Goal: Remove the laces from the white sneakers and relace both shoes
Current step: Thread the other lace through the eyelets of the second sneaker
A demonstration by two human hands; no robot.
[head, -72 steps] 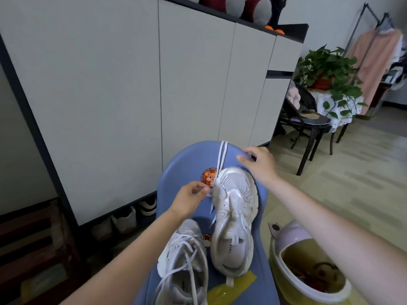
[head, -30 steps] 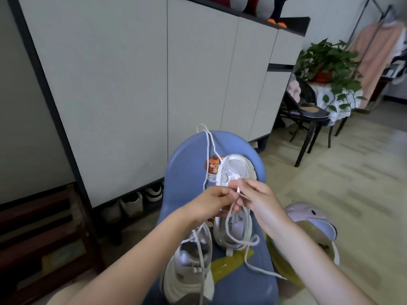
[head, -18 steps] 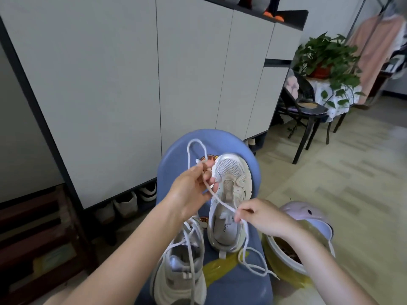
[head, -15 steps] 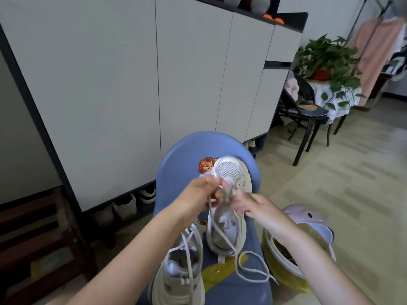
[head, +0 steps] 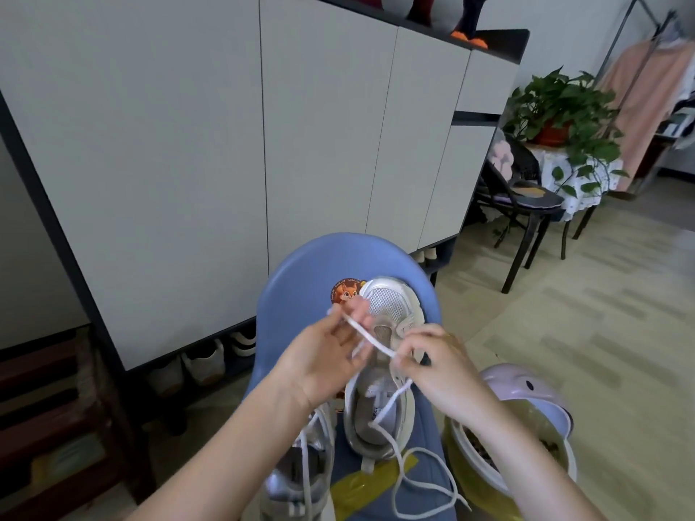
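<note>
Both hands work just above the toe end of one white sneaker (head: 380,374), which lies on a blue seat (head: 297,280) with its toe toward 12 o'clock. At 9 o'clock of that sneaker, the left hand (head: 323,355) pinches one end of the lace (head: 370,338) between thumb and fingertips. At 3 o'clock, the right hand (head: 440,370) pinches the same lace further along, so a short stretch runs taut between them. The rest of the lace trails toward 6 o'clock and loops over a yellow strip (head: 361,490) on the seat. The second sneaker (head: 297,475), laced, sits at 7 o'clock of the first.

The step in hand looks like threading the lowest eyelets. To do it well, the person should hold the tip close to its end, feed it straight through the hole nearest the toe, and even the two tails before crossing. The slack below should stay free of the bin (head: 526,438) at 4 o'clock.
</note>
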